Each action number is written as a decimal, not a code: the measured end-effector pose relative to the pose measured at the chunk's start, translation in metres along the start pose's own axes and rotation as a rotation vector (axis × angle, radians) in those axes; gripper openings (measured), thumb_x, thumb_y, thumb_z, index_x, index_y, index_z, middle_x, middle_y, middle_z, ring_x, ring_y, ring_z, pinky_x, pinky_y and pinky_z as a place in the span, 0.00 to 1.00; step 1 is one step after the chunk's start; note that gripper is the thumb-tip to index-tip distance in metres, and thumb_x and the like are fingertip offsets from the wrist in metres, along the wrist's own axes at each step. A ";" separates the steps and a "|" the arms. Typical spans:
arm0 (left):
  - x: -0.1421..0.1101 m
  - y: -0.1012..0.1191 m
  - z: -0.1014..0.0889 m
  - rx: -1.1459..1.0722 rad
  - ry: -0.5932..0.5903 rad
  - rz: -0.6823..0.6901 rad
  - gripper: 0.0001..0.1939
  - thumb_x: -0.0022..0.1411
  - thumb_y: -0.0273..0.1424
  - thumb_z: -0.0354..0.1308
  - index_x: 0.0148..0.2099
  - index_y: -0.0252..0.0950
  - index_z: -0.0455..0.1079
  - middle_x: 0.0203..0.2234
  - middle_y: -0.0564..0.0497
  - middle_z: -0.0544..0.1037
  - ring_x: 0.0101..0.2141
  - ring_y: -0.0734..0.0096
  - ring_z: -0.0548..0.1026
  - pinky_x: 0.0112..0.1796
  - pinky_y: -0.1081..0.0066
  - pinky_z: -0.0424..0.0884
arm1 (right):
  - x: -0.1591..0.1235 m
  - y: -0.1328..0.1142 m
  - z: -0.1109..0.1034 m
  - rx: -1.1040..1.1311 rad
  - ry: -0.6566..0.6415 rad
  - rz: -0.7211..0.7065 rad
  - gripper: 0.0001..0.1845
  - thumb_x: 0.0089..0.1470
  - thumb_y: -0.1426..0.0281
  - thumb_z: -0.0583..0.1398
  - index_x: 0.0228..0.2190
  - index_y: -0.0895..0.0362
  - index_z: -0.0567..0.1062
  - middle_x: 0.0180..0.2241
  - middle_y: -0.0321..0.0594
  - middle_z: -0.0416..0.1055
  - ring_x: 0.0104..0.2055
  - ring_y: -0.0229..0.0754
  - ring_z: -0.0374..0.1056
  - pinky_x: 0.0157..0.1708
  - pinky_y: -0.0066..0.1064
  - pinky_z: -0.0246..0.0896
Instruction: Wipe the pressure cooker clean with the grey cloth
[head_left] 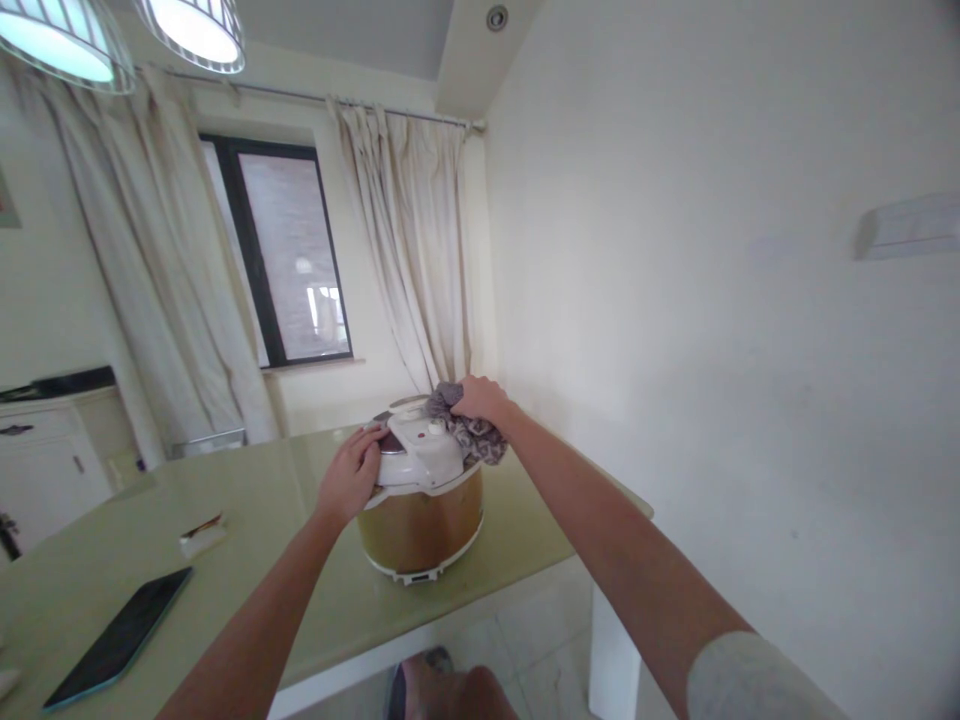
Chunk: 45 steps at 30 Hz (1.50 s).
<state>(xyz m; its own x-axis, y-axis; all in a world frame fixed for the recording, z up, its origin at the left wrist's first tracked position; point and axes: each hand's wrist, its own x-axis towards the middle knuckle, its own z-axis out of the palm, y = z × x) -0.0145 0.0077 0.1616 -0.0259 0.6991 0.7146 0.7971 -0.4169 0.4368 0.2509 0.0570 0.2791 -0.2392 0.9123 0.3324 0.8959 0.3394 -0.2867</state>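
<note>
A pale green table (277, 490) spans left to right, with a white and gold cooker (422, 525) near its right end. A dark tablet (120, 638) lies near left. A crumpled patterned cloth (481, 440) sits against the cooker's right top, bunched in the right hand (482, 398), fingers curled around it, tips hidden. The left hand (351, 474) rests flat on the left, fingers outstretched, close together.

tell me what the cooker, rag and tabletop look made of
Cooker: its lid looks like glossy white plastic, from the smooth moulded shape; the gold-brown body, softly shiny, could be metal or plastic. Rag: seems soft, matte cloth, from its crumpled folds. Tabletop: looks polished, perhaps glass or stone, from pale reflections.
</note>
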 end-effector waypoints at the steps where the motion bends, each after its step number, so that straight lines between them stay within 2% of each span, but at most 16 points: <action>1: 0.000 0.000 0.001 0.001 0.002 -0.001 0.28 0.70 0.41 0.43 0.56 0.36 0.79 0.59 0.42 0.79 0.65 0.51 0.70 0.68 0.47 0.63 | -0.004 0.010 0.002 0.001 -0.004 0.003 0.33 0.52 0.58 0.69 0.59 0.55 0.77 0.54 0.51 0.79 0.55 0.58 0.76 0.50 0.41 0.71; 5: 0.001 0.000 0.002 0.009 0.011 0.027 0.27 0.70 0.41 0.43 0.56 0.37 0.80 0.58 0.43 0.80 0.63 0.51 0.72 0.68 0.47 0.64 | -0.035 0.024 0.012 0.017 0.061 -0.019 0.34 0.56 0.55 0.65 0.62 0.50 0.74 0.55 0.45 0.79 0.56 0.55 0.75 0.52 0.38 0.68; 8: 0.001 -0.002 0.002 0.005 0.000 0.032 0.28 0.70 0.42 0.43 0.56 0.36 0.79 0.58 0.42 0.80 0.64 0.50 0.71 0.68 0.46 0.63 | -0.067 0.020 0.013 -0.029 0.103 -0.034 0.31 0.54 0.54 0.65 0.57 0.51 0.76 0.51 0.47 0.81 0.53 0.57 0.76 0.50 0.40 0.67; 12: 0.002 -0.005 0.001 -0.021 -0.011 0.028 0.29 0.70 0.43 0.43 0.56 0.35 0.79 0.60 0.40 0.79 0.64 0.50 0.72 0.67 0.46 0.64 | -0.102 0.022 0.011 -0.135 0.047 -0.111 0.27 0.50 0.55 0.67 0.51 0.52 0.79 0.46 0.48 0.81 0.49 0.58 0.77 0.47 0.40 0.67; 14: 0.002 -0.007 0.001 -0.032 -0.012 0.027 0.29 0.70 0.43 0.43 0.56 0.35 0.79 0.60 0.41 0.79 0.64 0.50 0.72 0.67 0.46 0.64 | -0.106 0.030 0.014 -0.143 0.025 -0.122 0.28 0.48 0.55 0.68 0.50 0.51 0.79 0.46 0.48 0.81 0.49 0.59 0.77 0.46 0.41 0.68; 17: 0.003 -0.007 0.002 -0.030 -0.003 0.016 0.28 0.69 0.44 0.44 0.55 0.36 0.80 0.59 0.41 0.79 0.64 0.51 0.71 0.68 0.47 0.63 | -0.089 0.048 0.024 -0.104 0.063 0.001 0.26 0.49 0.60 0.68 0.51 0.50 0.79 0.47 0.49 0.81 0.50 0.62 0.77 0.48 0.44 0.69; 20: 0.003 -0.005 0.002 -0.003 0.009 0.010 0.29 0.69 0.43 0.43 0.55 0.35 0.79 0.59 0.41 0.79 0.64 0.51 0.72 0.68 0.48 0.63 | -0.064 0.068 0.043 0.129 0.093 0.135 0.27 0.48 0.67 0.68 0.52 0.52 0.79 0.49 0.50 0.80 0.54 0.62 0.75 0.53 0.47 0.68; 23: 0.003 -0.002 0.002 0.039 0.030 0.023 0.28 0.69 0.42 0.43 0.54 0.35 0.80 0.57 0.41 0.80 0.62 0.50 0.73 0.67 0.47 0.64 | -0.055 0.082 0.073 0.480 0.132 0.163 0.31 0.50 0.69 0.66 0.57 0.54 0.76 0.52 0.46 0.80 0.55 0.55 0.75 0.57 0.43 0.67; 26: 0.002 -0.001 0.002 0.058 0.037 0.028 0.27 0.69 0.43 0.43 0.53 0.37 0.80 0.57 0.42 0.81 0.61 0.52 0.74 0.67 0.48 0.64 | -0.063 0.083 0.101 0.731 0.202 0.127 0.29 0.59 0.64 0.61 0.61 0.54 0.71 0.55 0.44 0.79 0.55 0.47 0.76 0.57 0.39 0.68; 28: 0.002 -0.001 0.002 0.055 0.027 0.028 0.28 0.70 0.45 0.44 0.54 0.37 0.79 0.58 0.41 0.80 0.62 0.52 0.74 0.67 0.48 0.64 | -0.070 0.078 0.109 0.819 0.251 0.070 0.29 0.62 0.58 0.60 0.62 0.53 0.69 0.56 0.42 0.78 0.55 0.45 0.75 0.57 0.38 0.69; 30: 0.001 -0.001 0.001 0.051 0.011 0.024 0.29 0.70 0.47 0.45 0.55 0.36 0.79 0.59 0.40 0.79 0.62 0.51 0.73 0.67 0.47 0.63 | -0.071 0.072 0.104 0.801 0.307 0.024 0.30 0.59 0.55 0.65 0.59 0.51 0.69 0.55 0.41 0.78 0.55 0.45 0.75 0.58 0.38 0.68; 33: 0.001 -0.001 0.000 0.051 -0.004 0.014 0.30 0.70 0.48 0.45 0.57 0.34 0.78 0.60 0.38 0.78 0.63 0.49 0.72 0.68 0.47 0.62 | -0.066 0.066 0.079 0.536 0.329 0.004 0.26 0.56 0.61 0.68 0.55 0.50 0.73 0.54 0.39 0.79 0.57 0.47 0.74 0.59 0.38 0.65; 36: 0.001 -0.001 0.000 0.050 -0.008 0.004 0.31 0.70 0.47 0.44 0.57 0.33 0.78 0.61 0.37 0.77 0.64 0.49 0.71 0.68 0.47 0.61 | -0.065 0.064 0.051 0.277 0.220 0.002 0.25 0.54 0.66 0.68 0.54 0.49 0.76 0.53 0.39 0.80 0.57 0.49 0.74 0.57 0.36 0.65; 38: 0.001 0.000 0.001 0.052 -0.006 0.004 0.30 0.70 0.46 0.44 0.57 0.32 0.78 0.61 0.37 0.77 0.64 0.48 0.71 0.68 0.46 0.61 | -0.074 0.063 0.037 0.167 0.125 -0.054 0.25 0.51 0.65 0.68 0.53 0.48 0.78 0.51 0.38 0.81 0.56 0.50 0.75 0.55 0.35 0.66; 42: 0.002 0.000 0.002 0.057 0.008 0.027 0.29 0.70 0.45 0.44 0.56 0.33 0.78 0.59 0.37 0.79 0.62 0.49 0.73 0.67 0.47 0.63 | -0.094 0.059 0.025 0.023 0.003 -0.231 0.24 0.47 0.61 0.70 0.48 0.46 0.81 0.47 0.36 0.82 0.51 0.52 0.77 0.49 0.35 0.67; 45: 0.002 -0.001 0.003 0.058 0.020 0.032 0.28 0.70 0.45 0.45 0.56 0.35 0.79 0.58 0.39 0.79 0.62 0.50 0.73 0.67 0.47 0.63 | -0.087 0.056 0.023 -0.043 0.002 -0.188 0.25 0.47 0.60 0.70 0.49 0.46 0.81 0.47 0.39 0.82 0.51 0.54 0.77 0.47 0.36 0.68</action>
<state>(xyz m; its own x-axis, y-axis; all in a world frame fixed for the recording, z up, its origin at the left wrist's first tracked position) -0.0134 0.0118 0.1610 -0.0120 0.6739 0.7387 0.8312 -0.4040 0.3820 0.3134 0.0014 0.2137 -0.4031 0.8332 0.3786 0.8507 0.4937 -0.1805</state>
